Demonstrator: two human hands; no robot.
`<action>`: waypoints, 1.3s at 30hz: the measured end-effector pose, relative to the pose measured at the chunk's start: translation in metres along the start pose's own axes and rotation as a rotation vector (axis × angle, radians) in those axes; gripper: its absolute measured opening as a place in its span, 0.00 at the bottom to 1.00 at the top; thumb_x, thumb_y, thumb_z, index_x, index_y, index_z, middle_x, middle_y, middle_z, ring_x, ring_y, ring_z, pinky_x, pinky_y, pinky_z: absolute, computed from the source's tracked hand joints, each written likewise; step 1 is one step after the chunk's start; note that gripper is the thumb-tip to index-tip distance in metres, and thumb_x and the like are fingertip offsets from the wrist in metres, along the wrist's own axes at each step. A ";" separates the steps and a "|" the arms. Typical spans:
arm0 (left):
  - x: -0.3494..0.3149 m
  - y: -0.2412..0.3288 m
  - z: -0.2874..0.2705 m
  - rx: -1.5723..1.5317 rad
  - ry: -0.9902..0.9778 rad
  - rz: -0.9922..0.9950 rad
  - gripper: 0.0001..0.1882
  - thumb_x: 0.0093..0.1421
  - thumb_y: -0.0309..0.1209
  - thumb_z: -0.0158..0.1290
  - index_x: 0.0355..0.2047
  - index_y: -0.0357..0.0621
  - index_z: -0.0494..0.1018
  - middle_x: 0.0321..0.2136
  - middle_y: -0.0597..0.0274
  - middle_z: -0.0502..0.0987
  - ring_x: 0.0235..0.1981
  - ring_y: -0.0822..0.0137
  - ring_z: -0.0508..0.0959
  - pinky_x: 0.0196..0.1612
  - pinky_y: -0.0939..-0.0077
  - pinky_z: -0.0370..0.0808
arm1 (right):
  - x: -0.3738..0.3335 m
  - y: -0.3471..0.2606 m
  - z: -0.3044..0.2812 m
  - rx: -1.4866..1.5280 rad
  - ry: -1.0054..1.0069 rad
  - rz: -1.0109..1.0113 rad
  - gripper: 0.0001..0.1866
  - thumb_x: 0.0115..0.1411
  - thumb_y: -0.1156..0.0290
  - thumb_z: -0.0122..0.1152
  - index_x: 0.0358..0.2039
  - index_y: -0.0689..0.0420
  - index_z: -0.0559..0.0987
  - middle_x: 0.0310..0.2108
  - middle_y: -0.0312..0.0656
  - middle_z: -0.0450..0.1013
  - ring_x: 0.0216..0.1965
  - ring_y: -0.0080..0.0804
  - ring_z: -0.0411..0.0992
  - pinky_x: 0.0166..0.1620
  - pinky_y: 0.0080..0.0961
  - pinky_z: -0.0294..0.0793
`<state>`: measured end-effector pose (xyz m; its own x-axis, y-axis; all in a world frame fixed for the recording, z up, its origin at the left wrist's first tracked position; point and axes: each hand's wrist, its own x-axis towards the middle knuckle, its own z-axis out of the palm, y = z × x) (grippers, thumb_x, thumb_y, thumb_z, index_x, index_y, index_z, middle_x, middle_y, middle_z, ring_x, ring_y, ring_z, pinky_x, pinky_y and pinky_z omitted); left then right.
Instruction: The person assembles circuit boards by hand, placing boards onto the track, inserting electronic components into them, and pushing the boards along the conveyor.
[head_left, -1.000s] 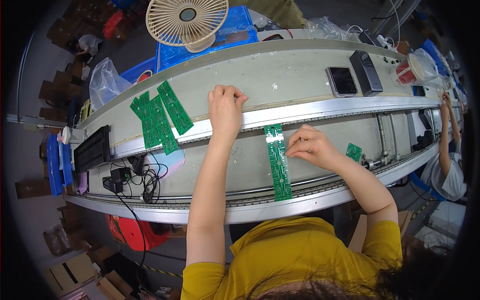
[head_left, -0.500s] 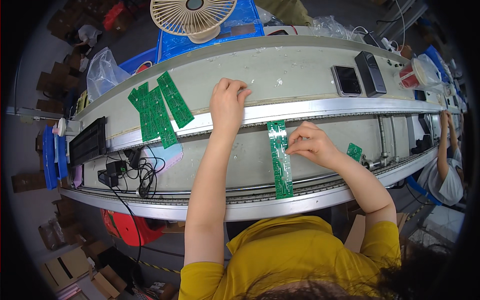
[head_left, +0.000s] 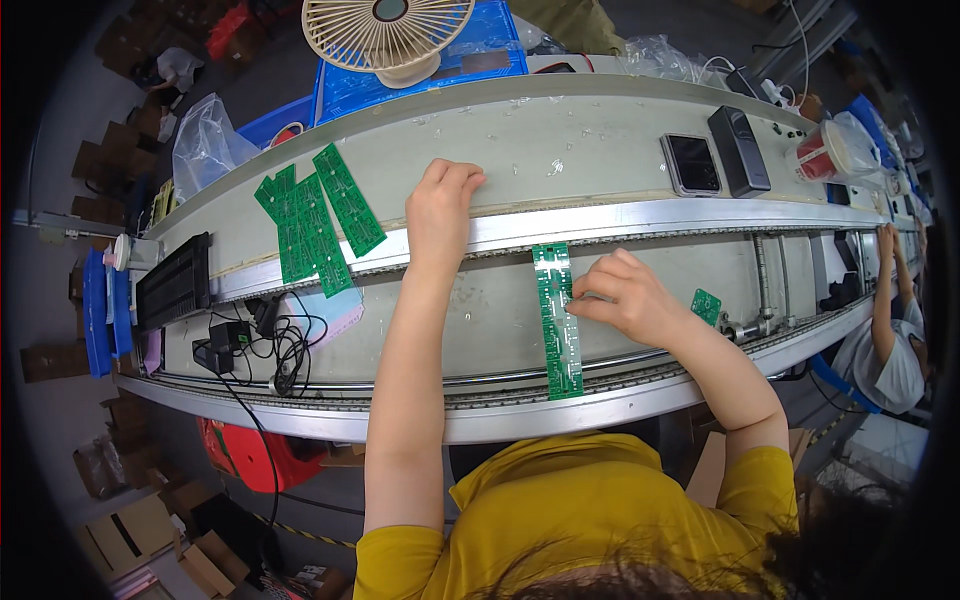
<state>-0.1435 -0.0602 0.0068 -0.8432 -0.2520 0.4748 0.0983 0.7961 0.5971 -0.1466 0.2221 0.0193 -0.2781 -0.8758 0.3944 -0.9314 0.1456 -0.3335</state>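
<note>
A long narrow green circuit board (head_left: 556, 330) lies across the two rails of the line in front of me. My right hand (head_left: 622, 295) is at its right edge, thumb and fingertips pinched together over or against the board; what they hold, if anything, is too small to make out. Above the far rail is my left hand (head_left: 438, 215), its fingers curled in and their tips together at the bench surface. Whatever is in them is hidden. Small clear bits (head_left: 556, 168) lie scattered on the bench to the right of that hand.
Several green circuit boards (head_left: 345, 200) overlap at the left, across the far rail. Black cables (head_left: 288, 350) and a dark tray (head_left: 175, 280) sit beyond them. A phone (head_left: 692, 163), a dark box (head_left: 740, 150) and a small green board piece (head_left: 706, 306) are at the right; a fan (head_left: 388, 30) stands behind.
My left hand has shifted slightly left, its fingers drawn closer together. The right hand stays beside the board's edge, its fingers slightly changed in pose.
</note>
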 end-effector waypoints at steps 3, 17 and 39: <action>0.001 0.005 -0.002 -0.049 -0.016 -0.056 0.04 0.62 0.23 0.58 0.36 0.39 0.82 0.32 0.64 0.78 0.26 0.68 0.77 0.34 0.74 0.73 | -0.001 0.000 0.000 -0.056 -0.016 -0.030 0.07 0.55 0.73 0.66 0.36 0.51 0.84 0.39 0.31 0.76 0.38 0.29 0.70 0.46 0.27 0.66; -0.008 0.042 -0.038 -0.809 -0.261 -0.598 0.06 0.65 0.21 0.57 0.42 0.34 0.80 0.32 0.55 0.84 0.28 0.70 0.84 0.32 0.82 0.81 | -0.003 -0.008 -0.012 0.009 0.013 0.150 0.09 0.55 0.74 0.68 0.39 0.53 0.85 0.38 0.33 0.78 0.37 0.31 0.73 0.47 0.30 0.71; -0.070 0.042 -0.043 -0.685 -0.493 -0.395 0.03 0.58 0.19 0.63 0.34 0.35 0.82 0.28 0.61 0.84 0.27 0.73 0.83 0.31 0.89 0.77 | 0.033 0.127 -0.057 -0.879 -0.189 0.680 0.02 0.52 0.76 0.64 0.28 0.55 0.82 0.36 0.43 0.74 0.39 0.42 0.73 0.47 0.33 0.74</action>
<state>-0.0581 -0.0331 0.0264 -0.9958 -0.0482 -0.0784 -0.0854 0.1645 0.9827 -0.2874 0.2374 0.0386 -0.8202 -0.5359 0.2000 -0.4627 0.8272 0.3188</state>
